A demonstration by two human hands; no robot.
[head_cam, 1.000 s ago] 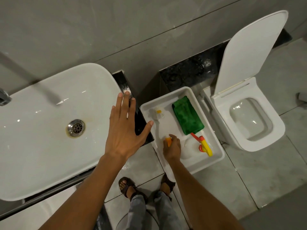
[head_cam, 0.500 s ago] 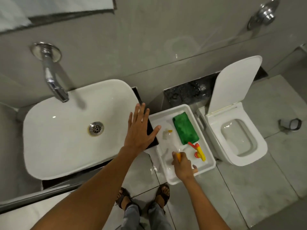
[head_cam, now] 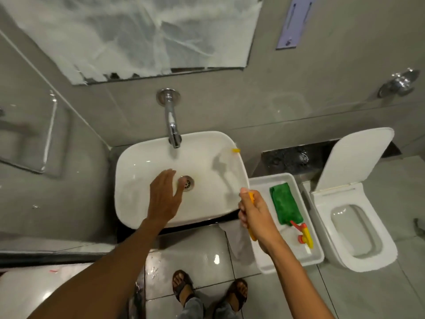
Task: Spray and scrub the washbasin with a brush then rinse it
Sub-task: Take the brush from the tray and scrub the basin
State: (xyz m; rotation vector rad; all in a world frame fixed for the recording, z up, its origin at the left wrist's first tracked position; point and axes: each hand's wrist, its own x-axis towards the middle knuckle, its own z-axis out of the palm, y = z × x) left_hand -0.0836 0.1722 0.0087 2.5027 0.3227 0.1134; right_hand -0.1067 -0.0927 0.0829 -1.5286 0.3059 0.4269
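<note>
The white washbasin [head_cam: 138, 203] sits below a chrome wall tap [head_cam: 172, 125], with its drain [head_cam: 188, 183] in the middle. My left hand [head_cam: 163, 196] hovers open over the bowl, fingertips beside the drain. My right hand [head_cam: 254, 212] is closed around the orange handle of a brush [head_cam: 251, 198]. The brush's blurred shaft reaches up over the basin's right rim to a yellow tip. A spray bottle [head_cam: 304, 234] with a yellow and red trigger lies in a white tray [head_cam: 261, 263] right of the basin.
A green cloth [head_cam: 285, 203] lies in the tray beside the spray bottle. A white toilet [head_cam: 358, 229] with its lid up stands right of the tray. A smeared mirror [head_cam: 149, 35] hangs above the tap. My sandalled feet [head_cam: 184, 286] stand on wet floor tiles.
My right hand has lifted the brush out of the tray and swung it toward the basin. My left hand moved from the basin's right rim to over the drain. The view tilted upward.
</note>
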